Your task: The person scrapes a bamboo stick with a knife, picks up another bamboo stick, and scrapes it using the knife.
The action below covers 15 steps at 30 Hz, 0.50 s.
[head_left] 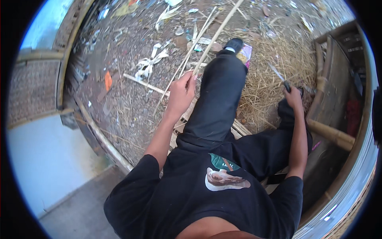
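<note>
I sit with one black-trousered leg (221, 91) stretched out over the dirt ground. My left hand (181, 93) is closed around a long thin bamboo strip (217, 34) that runs up and away toward the top of the view, beside my thigh. My right hand (293, 97) rests on my bent right knee and grips a knife (278, 75), its blade pointing up and to the left over a heap of straw-like shavings (274, 59).
Several split bamboo strips (145, 84) and white scraps (149, 63) litter the ground. A thick bamboo pole (330, 134) and a woven frame (338, 59) stand at my right. A wall (47, 155) and wooden beam (103, 139) lie at my left.
</note>
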{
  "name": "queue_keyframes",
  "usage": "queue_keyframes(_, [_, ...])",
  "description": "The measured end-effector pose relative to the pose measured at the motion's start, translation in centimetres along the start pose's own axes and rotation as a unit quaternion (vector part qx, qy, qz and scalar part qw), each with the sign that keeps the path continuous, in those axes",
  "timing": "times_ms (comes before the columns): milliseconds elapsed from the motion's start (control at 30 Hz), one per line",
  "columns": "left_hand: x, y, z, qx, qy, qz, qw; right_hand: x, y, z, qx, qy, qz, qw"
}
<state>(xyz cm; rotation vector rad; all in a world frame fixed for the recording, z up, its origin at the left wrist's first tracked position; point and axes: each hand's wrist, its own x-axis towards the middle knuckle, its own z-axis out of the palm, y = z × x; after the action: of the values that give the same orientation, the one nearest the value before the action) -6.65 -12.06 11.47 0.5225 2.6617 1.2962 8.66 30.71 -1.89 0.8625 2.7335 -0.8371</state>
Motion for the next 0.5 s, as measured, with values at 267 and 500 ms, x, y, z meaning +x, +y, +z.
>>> queue_keyframes(267, [1.0, -10.6, -0.8, 0.064, 0.017, -0.101, 0.993, 1.2, -3.4, 2.5, -0.027, -0.057, -0.027, 0.998])
queue_keyframes(500, [1.8, -20.0, 2.6, 0.132, -0.021, -0.131, 0.982, 2.0, -4.9, 2.8, -0.024, -0.085, 0.014, 0.996])
